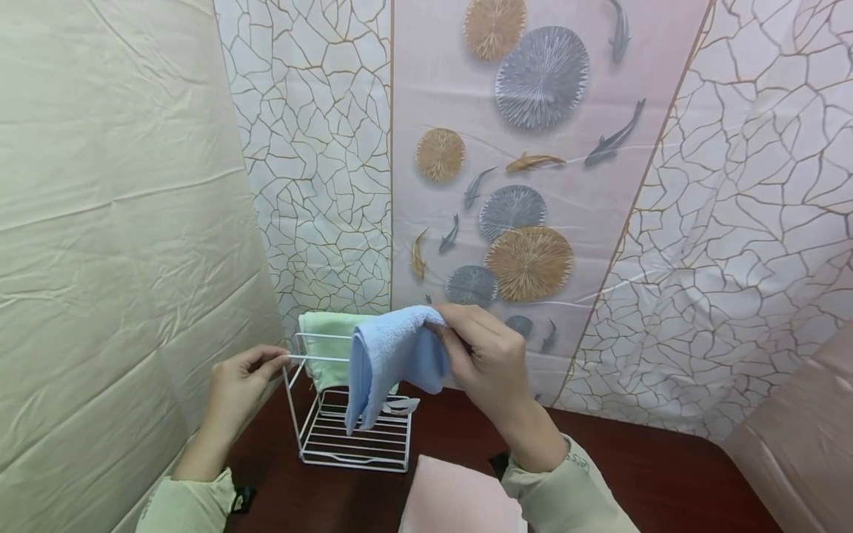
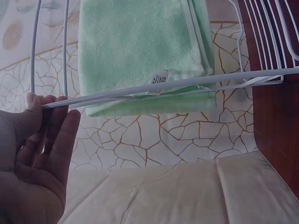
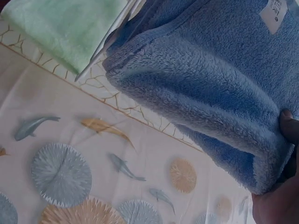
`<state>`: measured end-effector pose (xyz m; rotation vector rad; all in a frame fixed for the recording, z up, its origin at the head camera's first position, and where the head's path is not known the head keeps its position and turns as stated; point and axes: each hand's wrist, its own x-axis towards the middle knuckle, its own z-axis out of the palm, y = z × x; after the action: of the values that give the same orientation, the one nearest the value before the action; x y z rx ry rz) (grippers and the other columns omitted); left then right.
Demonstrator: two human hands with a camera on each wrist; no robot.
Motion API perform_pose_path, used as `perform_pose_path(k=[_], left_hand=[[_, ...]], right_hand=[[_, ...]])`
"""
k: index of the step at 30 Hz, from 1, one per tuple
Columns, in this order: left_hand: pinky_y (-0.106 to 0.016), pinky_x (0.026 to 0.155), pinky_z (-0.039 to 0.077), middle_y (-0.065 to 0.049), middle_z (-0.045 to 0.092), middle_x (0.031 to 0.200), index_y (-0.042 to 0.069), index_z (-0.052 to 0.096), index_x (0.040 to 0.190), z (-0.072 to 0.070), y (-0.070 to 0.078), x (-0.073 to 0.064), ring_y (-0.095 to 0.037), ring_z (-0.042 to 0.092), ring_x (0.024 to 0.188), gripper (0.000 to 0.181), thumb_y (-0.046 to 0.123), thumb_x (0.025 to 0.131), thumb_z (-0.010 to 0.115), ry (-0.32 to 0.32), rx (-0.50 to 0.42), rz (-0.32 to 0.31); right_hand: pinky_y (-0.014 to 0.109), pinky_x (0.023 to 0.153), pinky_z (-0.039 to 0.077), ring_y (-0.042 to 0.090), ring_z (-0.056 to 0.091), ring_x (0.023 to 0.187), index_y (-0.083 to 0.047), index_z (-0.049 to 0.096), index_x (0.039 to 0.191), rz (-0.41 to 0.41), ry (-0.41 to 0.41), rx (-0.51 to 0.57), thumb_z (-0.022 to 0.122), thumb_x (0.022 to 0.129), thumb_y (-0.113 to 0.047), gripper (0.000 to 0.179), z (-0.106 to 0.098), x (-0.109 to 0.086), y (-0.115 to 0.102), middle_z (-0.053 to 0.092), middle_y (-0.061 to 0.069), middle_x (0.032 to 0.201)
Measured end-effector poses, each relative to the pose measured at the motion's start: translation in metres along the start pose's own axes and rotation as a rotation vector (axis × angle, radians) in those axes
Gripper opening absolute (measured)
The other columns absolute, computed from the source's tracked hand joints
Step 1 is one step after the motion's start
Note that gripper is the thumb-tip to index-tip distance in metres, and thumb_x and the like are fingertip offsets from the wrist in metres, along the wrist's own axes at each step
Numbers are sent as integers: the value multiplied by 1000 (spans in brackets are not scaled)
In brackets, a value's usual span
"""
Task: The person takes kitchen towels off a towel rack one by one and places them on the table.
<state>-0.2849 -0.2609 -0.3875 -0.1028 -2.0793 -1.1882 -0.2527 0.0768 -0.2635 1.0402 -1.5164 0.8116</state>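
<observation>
My left hand pinches the upper front corner of a white wire rack between thumb and fingers. Over the rack's rear top bar hangs a folded green towel, its small label visible in the left wrist view. A blue towel droops from my right hand, which grips it by its right end with thumb and fingers. The blue towel's folded left part overlaps the rack's front top bar in the head view. A white tag shows on the blue towel in the right wrist view.
Below my right forearm, a folded pink cloth lies on the dark red table. The rack stands at the table's left, near a beige fabric wall. Behind the table hangs a patterned curtain with fish and round leaf shapes.
</observation>
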Motion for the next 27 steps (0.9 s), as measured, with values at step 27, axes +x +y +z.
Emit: perform_pose_path(k=[27], left_hand=[[-21,65,60,-8,76,84,11,75,87,0,-3,0,-5,71,70,5,11,82,76,-17,-19,1]], right_hand=[[18,80,57,17,71,83,-8,74,99,28,-94,48,74,77,3,24,-43,-42,-27,75,5,90]])
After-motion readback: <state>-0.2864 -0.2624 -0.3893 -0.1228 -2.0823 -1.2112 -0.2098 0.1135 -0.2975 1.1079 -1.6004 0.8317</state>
